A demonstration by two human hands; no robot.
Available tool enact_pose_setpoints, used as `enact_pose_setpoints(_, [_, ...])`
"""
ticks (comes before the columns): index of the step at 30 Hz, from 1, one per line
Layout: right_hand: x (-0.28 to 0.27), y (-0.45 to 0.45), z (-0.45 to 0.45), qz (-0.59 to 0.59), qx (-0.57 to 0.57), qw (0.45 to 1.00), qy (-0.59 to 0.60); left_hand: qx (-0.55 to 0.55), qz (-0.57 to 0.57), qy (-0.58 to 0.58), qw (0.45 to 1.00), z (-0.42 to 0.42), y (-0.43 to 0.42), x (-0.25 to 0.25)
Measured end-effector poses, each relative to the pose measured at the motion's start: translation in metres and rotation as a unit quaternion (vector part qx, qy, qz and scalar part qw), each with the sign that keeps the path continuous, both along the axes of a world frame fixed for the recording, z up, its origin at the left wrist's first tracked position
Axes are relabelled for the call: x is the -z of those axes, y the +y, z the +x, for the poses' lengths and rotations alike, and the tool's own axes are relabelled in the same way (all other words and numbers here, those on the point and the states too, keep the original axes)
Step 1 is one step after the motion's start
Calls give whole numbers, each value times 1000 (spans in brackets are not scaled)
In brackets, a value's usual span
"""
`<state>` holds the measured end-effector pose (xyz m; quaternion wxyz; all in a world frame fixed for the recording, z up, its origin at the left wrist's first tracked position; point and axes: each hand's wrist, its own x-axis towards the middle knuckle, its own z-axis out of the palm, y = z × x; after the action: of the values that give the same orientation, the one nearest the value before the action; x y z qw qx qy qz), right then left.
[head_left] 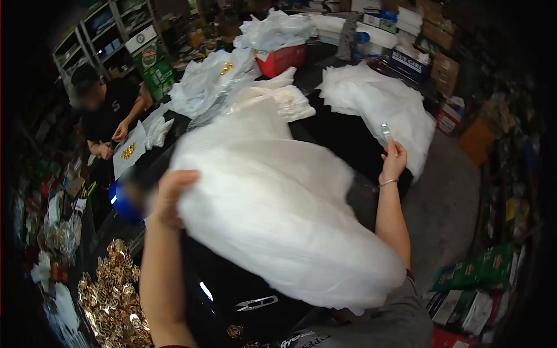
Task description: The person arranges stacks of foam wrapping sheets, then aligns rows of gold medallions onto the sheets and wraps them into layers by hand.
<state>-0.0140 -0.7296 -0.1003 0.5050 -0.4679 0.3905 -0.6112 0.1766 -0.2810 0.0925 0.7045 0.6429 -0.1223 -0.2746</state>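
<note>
My left hand (pixel 175 196) is closed on the left edge of a large, thin white sheet (pixel 267 203), which billows across the middle and is blurred by motion. Its material, film or fabric, I cannot tell. My right hand (pixel 394 161) grips a small silvery metal tool (pixel 386 132), pointing up, beside a pile of white sheets (pixel 377 95) at the right. A pair of thread snips (pixel 257 303) lies on the black table (pixel 214 278) near me. A heap of shiny gold-coloured pieces (pixel 113 296) is left of my left forearm.
Across the table at the left, a person (pixel 110 110) handles something by a white sheet with gold pieces (pixel 129 151). A red box (pixel 281 61) bears more white sheets. A blue round object (pixel 125 203) stands near my left hand. Cartons (pixel 473 269) sit at the lower right.
</note>
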Motion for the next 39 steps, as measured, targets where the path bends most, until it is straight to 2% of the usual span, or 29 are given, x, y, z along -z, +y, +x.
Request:
enact_pose_setpoints(1, [6,-5,1,16,1,1000,27,-56,17,-35,998,-10,3,-18])
enact_pose_setpoints(2, [18,-13,5,18,8,999,25,-97,37,-69,992,12,21,-12])
enact_pose_setpoints(4, [40,-21,15,-66,-8,989,129,-49,53,-101,992,6,31,-37])
enact_pose_setpoints(7, [40,-6,25,-162,-21,960,228,-6,-20,-145,989,-36,27,-83])
enact_pose_setpoints(8, [34,4,26,-183,-49,943,274,14,-36,-154,987,-26,38,-83])
enact_pose_setpoints(9, [28,12,26,-205,-77,922,320,10,14,-172,985,-9,49,-82])
enact_pose_setpoints(10, [19,20,27,-211,-81,911,346,7,5,-165,986,-7,58,-75])
enact_pose_setpoints(12, [5,41,29,-226,-98,896,370,-12,-5,-156,988,-30,47,-86])
enact_pose_setpoints(13, [0,52,31,-239,-50,864,440,12,15,-149,989,-34,47,-92])
enact_pose_setpoints(15, [-17,74,36,-287,-33,845,450,53,50,-145,987,-33,52,-99])
enact_pose_setpoints(17, [-63,103,33,-332,-81,856,389,52,61,-145,986,-25,55,-99])
enact_pose_setpoints(18, [-101,133,23,-261,-307,885,231,95,77,-153,981,-23,54,-99])
enact_pose_setpoints(20, [-146,181,2,-158,-515,841,58,170,103,-156,968,-25,47,-101])
enact_pose_setpoints(22, [-178,224,-5,-254,-564,784,50,177,111,-159,965,-34,37,-109])
enact_pose_setpoints(23, [-190,247,-1,-303,-594,744,36,230,140,-195,943,-41,35,-114])
enact_pose_setpoints(24, [-196,266,3,-320,-613,722,24,276,171,-227,918,-47,35,-117])
enact_pose_setpoints(26, [-203,291,9,-327,-650,686,2,347,133,-304,877,-58,39,-121])
enact_pose_setpoints(27, [-204,298,9,-317,-669,673,-7,354,156,-335,859,-66,45,-129])
enact_pose_setpoints(29, [-197,287,8,-324,-637,684,148,351,180,-387,834,-77,53,-133])
enact_pose_setpoints(30, [-189,286,8,-277,-621,720,136,355,173,-396,829,-78,60,-135])
enact_pose_setpoints(31, [-186,283,8,-298,-603,725,150,348,154,-418,825,-77,64,-130])
enact_pose_setpoints(33, [-192,269,7,-337,-604,687,221,333,98,-420,838,-79,70,-124])
enact_pose_setpoints(34, [-193,269,6,-356,-591,689,223,326,90,-422,841,-74,68,-118])
enact_pose_setpoints(35, [-194,270,5,-370,-576,695,220,331,34,-414,847,-72,72,-116])
enact_pose_setpoints(36, [-197,268,3,-375,-561,705,219,290,89,-418,856,-72,76,-118])
enact_pose_setpoints(39, [-197,253,9,-375,-526,731,219,216,50,-344,913,-75,92,-111])
